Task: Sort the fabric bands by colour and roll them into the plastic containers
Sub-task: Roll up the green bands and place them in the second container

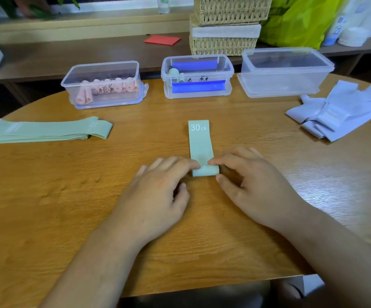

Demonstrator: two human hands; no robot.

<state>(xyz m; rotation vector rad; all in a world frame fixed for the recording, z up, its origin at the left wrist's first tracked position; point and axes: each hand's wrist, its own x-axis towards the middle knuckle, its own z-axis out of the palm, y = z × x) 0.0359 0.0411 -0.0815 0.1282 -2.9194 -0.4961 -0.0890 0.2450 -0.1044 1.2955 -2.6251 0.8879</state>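
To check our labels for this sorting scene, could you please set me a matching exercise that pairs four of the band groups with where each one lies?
Things
1. pink rolls
2. green stack
3. lilac bands
4. 30 LB band

Places
A. at the centre of the table, under the fingertips of the left hand and right hand
B. inside the left container
C. in a loose heap at the right side of the table
D. lying flat at the left side of the table

Pairs: 1-B, 2-D, 3-C, 4-A
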